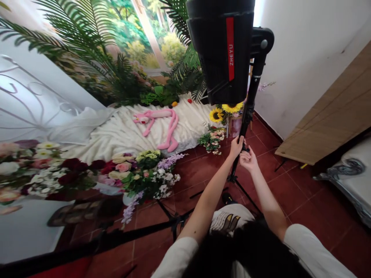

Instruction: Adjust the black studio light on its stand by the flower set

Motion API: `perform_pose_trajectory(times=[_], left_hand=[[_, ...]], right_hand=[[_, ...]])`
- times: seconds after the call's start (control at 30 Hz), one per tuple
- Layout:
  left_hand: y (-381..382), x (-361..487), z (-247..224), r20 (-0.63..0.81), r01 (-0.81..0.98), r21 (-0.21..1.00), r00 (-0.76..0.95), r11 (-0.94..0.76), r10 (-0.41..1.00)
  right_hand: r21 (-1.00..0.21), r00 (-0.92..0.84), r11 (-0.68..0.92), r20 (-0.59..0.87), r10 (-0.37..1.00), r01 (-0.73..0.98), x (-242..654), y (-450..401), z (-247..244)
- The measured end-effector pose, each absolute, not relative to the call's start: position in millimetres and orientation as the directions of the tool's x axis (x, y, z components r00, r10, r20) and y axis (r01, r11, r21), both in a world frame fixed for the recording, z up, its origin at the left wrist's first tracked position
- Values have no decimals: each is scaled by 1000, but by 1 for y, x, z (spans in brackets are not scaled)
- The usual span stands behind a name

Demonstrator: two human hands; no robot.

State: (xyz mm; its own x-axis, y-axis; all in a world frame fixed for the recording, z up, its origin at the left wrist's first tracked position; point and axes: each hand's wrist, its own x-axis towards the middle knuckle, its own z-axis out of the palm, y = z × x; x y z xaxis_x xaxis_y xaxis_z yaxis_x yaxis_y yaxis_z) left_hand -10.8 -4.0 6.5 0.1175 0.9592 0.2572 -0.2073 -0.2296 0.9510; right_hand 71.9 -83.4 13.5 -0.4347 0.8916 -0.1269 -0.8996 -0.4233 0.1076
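A black studio light (214,50) with a red "ZHEYU" stripe sits atop a black light stand (249,102) in front of me. My left hand (237,146) is wrapped round the stand's pole below the lamp. Close beside it, my right hand (247,158) has curled fingers at a locking knob (245,148) on the pole. The fingers partly hide the knob. Below my hands, the stand's legs (242,189) spread over the floor.
A pink plush toy (171,127) lies on a cream fur blanket (121,131). Artificial flowers (145,170) and another black stand (139,233) are at left. Sunflowers (216,115) stand behind the pole. At right are a brown panel (324,104) and ornate furniture (348,170).
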Motion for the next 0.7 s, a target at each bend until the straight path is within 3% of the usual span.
perform_pose_trajectory(times=[0.1, 0.2, 0.27, 0.33, 0.4, 0.47, 0.57, 0.7], left_hand=[[-5, -9, 7, 251, -228, 949, 122, -219, 960], [-6, -8, 8, 259, -227, 946, 98, -231, 961], [-6, -9, 10, 283, -206, 943, 78, -262, 956], [-7, -10, 11, 306, -173, 941, 73, -290, 949], [-7, -11, 12, 315, -139, 943, 80, -303, 946], [-8, -12, 12, 316, -121, 945, 85, -305, 945], [-9, -12, 13, 300, -139, 948, 86, -286, 950], [-11, -13, 14, 280, -160, 952, 121, -260, 952]], right_hand=[[163, -410, -384, -179, 894, -909, 71, -82, 15], [33, -351, -354, -247, 903, -934, 70, -81, 14], [-168, -278, -337, -297, 914, -927, 68, -79, 10], [-447, -153, -292, -322, 934, -845, 67, -79, 1], [-737, 67, -162, -271, 960, -657, 68, -78, -9], [-933, 298, -8, -123, 947, -360, 75, -76, -17], [-997, 468, 78, 60, 882, -17, 89, -68, -19], [-971, 537, 228, 232, 811, 76, 104, -47, 15]])
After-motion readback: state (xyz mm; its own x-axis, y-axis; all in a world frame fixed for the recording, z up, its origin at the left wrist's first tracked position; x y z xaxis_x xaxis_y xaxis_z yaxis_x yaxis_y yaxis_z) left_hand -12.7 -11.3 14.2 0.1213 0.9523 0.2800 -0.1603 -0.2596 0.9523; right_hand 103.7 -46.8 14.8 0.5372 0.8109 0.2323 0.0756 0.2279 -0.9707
